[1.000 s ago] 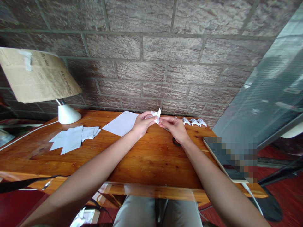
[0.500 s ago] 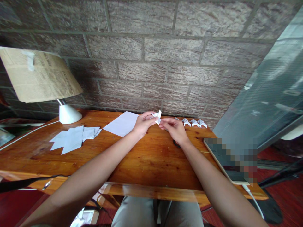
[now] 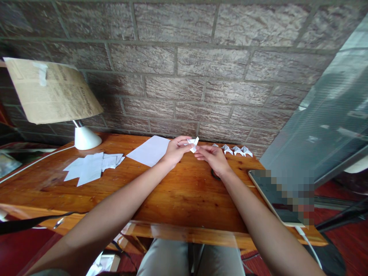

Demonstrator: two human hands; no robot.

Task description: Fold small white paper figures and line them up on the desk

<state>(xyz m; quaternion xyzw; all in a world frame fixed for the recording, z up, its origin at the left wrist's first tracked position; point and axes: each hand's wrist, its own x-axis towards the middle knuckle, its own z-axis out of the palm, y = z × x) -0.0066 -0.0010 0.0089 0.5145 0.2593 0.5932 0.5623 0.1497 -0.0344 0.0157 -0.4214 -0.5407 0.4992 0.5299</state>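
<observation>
Both left hand and right hand fingers tight on one pointed, creased white paper fold

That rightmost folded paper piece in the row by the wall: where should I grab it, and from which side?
Likely pinch the rightmost folded piece by its raised peak, from above and the right: its neighbour sits close on its left, and its edges lie on the table.
</observation>
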